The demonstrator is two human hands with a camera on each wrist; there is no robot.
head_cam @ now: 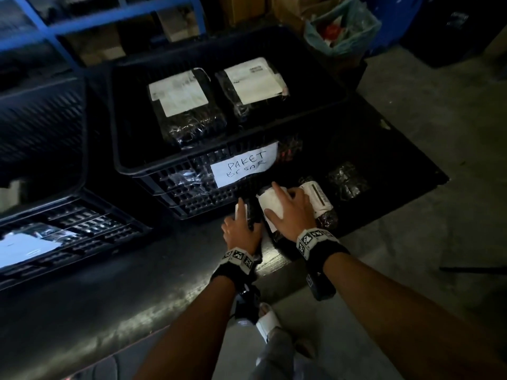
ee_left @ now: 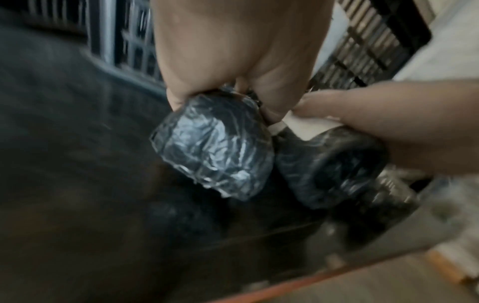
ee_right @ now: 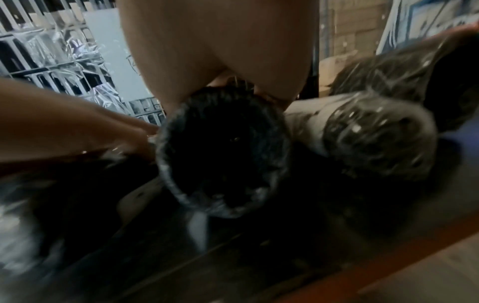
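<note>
Small black plastic-wrapped parcels lie on a dark table [head_cam: 142, 283] in front of a black crate. My left hand [head_cam: 242, 223] curls round one dark parcel [head_cam: 251, 213], seen end-on in the left wrist view as a shiny wrapped roll [ee_left: 212, 147] under the left hand [ee_left: 233, 61]. My right hand [head_cam: 285, 204] grips the neighbouring parcel with a white label [head_cam: 270, 201], whose dark round end [ee_right: 223, 151] fills the right wrist view below the right hand [ee_right: 220, 51]. The two held parcels sit side by side, touching.
The black crate [head_cam: 192, 176], labelled "PAKET BESAR", holds two large labelled parcels [head_cam: 186, 105]. Another labelled parcel [head_cam: 319, 200] and a dark one [head_cam: 347, 181] lie right of my hands. A second crate [head_cam: 68, 229] stands left, a bin bag [head_cam: 343, 28] behind.
</note>
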